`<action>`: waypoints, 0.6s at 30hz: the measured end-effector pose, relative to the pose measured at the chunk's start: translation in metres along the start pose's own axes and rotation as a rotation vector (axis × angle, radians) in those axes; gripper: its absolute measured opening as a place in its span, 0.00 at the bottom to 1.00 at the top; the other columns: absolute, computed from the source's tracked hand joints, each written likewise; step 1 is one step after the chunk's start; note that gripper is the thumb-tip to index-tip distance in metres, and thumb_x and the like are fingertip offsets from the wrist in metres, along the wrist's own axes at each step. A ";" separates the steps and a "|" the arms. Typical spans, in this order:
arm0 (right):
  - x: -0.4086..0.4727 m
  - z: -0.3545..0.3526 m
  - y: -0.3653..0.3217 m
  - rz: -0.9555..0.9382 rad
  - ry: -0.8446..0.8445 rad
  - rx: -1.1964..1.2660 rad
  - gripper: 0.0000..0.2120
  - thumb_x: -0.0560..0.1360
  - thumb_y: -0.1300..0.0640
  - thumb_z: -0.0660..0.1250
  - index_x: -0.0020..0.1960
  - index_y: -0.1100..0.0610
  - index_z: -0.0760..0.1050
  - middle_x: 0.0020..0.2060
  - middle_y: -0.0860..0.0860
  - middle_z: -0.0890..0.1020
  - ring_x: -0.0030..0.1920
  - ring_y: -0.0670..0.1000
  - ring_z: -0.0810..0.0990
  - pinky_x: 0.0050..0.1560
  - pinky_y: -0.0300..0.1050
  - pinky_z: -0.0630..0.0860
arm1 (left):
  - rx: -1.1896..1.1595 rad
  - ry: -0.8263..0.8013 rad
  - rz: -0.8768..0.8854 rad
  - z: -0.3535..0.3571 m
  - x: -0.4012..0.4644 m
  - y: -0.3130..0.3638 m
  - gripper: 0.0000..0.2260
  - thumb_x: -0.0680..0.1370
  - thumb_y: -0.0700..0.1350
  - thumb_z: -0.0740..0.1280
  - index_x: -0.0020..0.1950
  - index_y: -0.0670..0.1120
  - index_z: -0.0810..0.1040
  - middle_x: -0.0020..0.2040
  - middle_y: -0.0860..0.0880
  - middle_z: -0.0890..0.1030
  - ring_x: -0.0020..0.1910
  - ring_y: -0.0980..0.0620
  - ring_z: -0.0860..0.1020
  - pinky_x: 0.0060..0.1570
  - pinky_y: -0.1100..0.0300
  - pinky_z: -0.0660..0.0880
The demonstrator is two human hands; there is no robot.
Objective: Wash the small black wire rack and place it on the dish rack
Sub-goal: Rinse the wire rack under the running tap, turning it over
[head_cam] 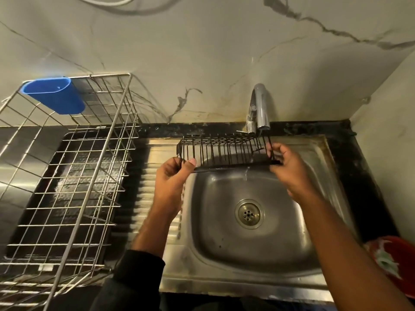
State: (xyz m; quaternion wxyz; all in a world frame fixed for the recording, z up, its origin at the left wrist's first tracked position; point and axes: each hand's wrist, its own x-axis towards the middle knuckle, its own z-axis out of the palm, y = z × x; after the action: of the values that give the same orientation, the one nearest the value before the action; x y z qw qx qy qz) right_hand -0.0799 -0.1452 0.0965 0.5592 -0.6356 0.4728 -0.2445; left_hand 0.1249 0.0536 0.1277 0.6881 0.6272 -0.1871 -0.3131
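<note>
Small black wire rack (224,151) held over the sink (318,153), under the tap (259,108).

Left hand (173,176) and right hand (289,169) each pinch one end; wet, thin wires could slip from such light grips and drop into the steel basin. The silvery grid dish rack (74,176) stands well left.

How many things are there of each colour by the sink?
Black: 1, the wire rack
Blue: 1, the cutlery cup
Silver: 3, the dish rack, tap and sink
Red: 1, a blurry thing
Total: 6
</note>
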 end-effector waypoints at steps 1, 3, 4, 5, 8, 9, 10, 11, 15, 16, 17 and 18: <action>-0.003 -0.003 0.001 0.013 -0.049 -0.012 0.31 0.74 0.77 0.63 0.67 0.49 0.75 0.64 0.48 0.80 0.64 0.46 0.78 0.51 0.38 0.77 | 0.030 -0.020 0.018 0.000 -0.003 0.000 0.11 0.78 0.37 0.72 0.38 0.44 0.76 0.32 0.52 0.79 0.32 0.58 0.76 0.38 0.66 0.75; -0.010 -0.007 0.002 0.043 -0.082 0.020 0.31 0.76 0.77 0.58 0.70 0.50 0.73 0.65 0.46 0.79 0.64 0.44 0.78 0.57 0.45 0.79 | 0.084 -0.048 0.061 -0.001 -0.008 0.001 0.09 0.76 0.38 0.75 0.38 0.45 0.78 0.33 0.51 0.80 0.34 0.56 0.77 0.39 0.65 0.76; -0.013 -0.008 0.001 0.074 -0.068 0.082 0.28 0.77 0.76 0.57 0.69 0.52 0.75 0.63 0.47 0.80 0.62 0.45 0.80 0.60 0.48 0.78 | 0.107 -0.064 0.084 -0.001 -0.011 0.002 0.08 0.74 0.41 0.77 0.39 0.44 0.79 0.36 0.49 0.81 0.37 0.55 0.77 0.41 0.63 0.76; -0.014 -0.009 0.002 0.121 -0.050 0.165 0.25 0.78 0.75 0.55 0.67 0.55 0.76 0.61 0.49 0.82 0.61 0.48 0.81 0.62 0.51 0.78 | 0.135 -0.082 0.109 -0.001 -0.014 0.002 0.10 0.71 0.44 0.78 0.40 0.41 0.80 0.37 0.46 0.82 0.39 0.53 0.78 0.43 0.61 0.76; -0.015 -0.011 0.003 0.257 -0.020 0.434 0.15 0.82 0.62 0.55 0.60 0.59 0.79 0.56 0.54 0.85 0.62 0.55 0.81 0.65 0.55 0.75 | 0.341 -0.132 0.233 -0.003 -0.022 0.001 0.17 0.68 0.49 0.79 0.41 0.37 0.77 0.41 0.40 0.82 0.43 0.47 0.80 0.48 0.57 0.77; -0.014 -0.011 0.002 0.298 -0.020 0.502 0.14 0.83 0.55 0.56 0.60 0.59 0.78 0.54 0.54 0.85 0.62 0.56 0.80 0.64 0.54 0.75 | 0.410 -0.149 0.296 -0.004 -0.024 0.001 0.17 0.68 0.49 0.80 0.41 0.39 0.77 0.41 0.41 0.82 0.45 0.45 0.81 0.49 0.55 0.77; -0.012 -0.009 0.001 0.329 -0.020 0.551 0.18 0.83 0.48 0.58 0.62 0.59 0.77 0.54 0.54 0.84 0.61 0.56 0.80 0.64 0.54 0.74 | 0.479 -0.169 0.367 -0.006 -0.025 0.001 0.16 0.68 0.48 0.81 0.41 0.42 0.77 0.41 0.45 0.81 0.45 0.45 0.81 0.50 0.53 0.77; -0.010 -0.007 0.000 0.351 -0.016 0.562 0.23 0.81 0.42 0.60 0.66 0.59 0.75 0.56 0.55 0.83 0.62 0.56 0.80 0.67 0.55 0.73 | 0.550 -0.191 0.437 -0.007 -0.025 0.000 0.16 0.68 0.48 0.82 0.41 0.43 0.77 0.41 0.47 0.81 0.46 0.45 0.81 0.53 0.50 0.77; -0.010 0.006 -0.007 0.331 -0.034 0.537 0.39 0.69 0.35 0.68 0.74 0.55 0.69 0.71 0.54 0.74 0.73 0.56 0.71 0.75 0.58 0.64 | 0.804 -0.248 0.561 -0.019 -0.021 -0.008 0.18 0.66 0.48 0.83 0.40 0.44 0.76 0.42 0.50 0.80 0.48 0.50 0.80 0.70 0.39 0.68; -0.011 0.009 -0.009 0.324 -0.029 0.554 0.40 0.68 0.35 0.69 0.74 0.55 0.69 0.71 0.53 0.75 0.73 0.55 0.70 0.75 0.57 0.64 | 0.852 -0.256 0.559 -0.024 -0.020 -0.010 0.18 0.66 0.50 0.83 0.41 0.45 0.76 0.43 0.51 0.80 0.48 0.50 0.80 0.73 0.40 0.65; -0.012 0.011 -0.008 0.320 -0.025 0.567 0.41 0.67 0.35 0.70 0.73 0.55 0.70 0.70 0.53 0.76 0.73 0.54 0.71 0.75 0.57 0.65 | 0.895 -0.256 0.560 -0.031 -0.021 -0.011 0.18 0.67 0.53 0.82 0.41 0.46 0.75 0.44 0.51 0.80 0.49 0.51 0.80 0.74 0.40 0.64; -0.013 0.014 -0.009 0.314 -0.023 0.579 0.41 0.67 0.34 0.71 0.73 0.56 0.71 0.70 0.53 0.76 0.72 0.54 0.72 0.74 0.57 0.67 | 0.927 -0.251 0.565 -0.038 -0.021 -0.012 0.18 0.67 0.56 0.80 0.41 0.47 0.75 0.45 0.52 0.80 0.50 0.51 0.79 0.74 0.41 0.64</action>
State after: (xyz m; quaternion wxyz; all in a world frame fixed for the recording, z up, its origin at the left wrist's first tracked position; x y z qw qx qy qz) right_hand -0.0709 -0.1277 0.1043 0.7528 -0.3725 0.4695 -0.2722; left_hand 0.1319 0.0961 0.1129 0.3699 0.7476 -0.5466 -0.0738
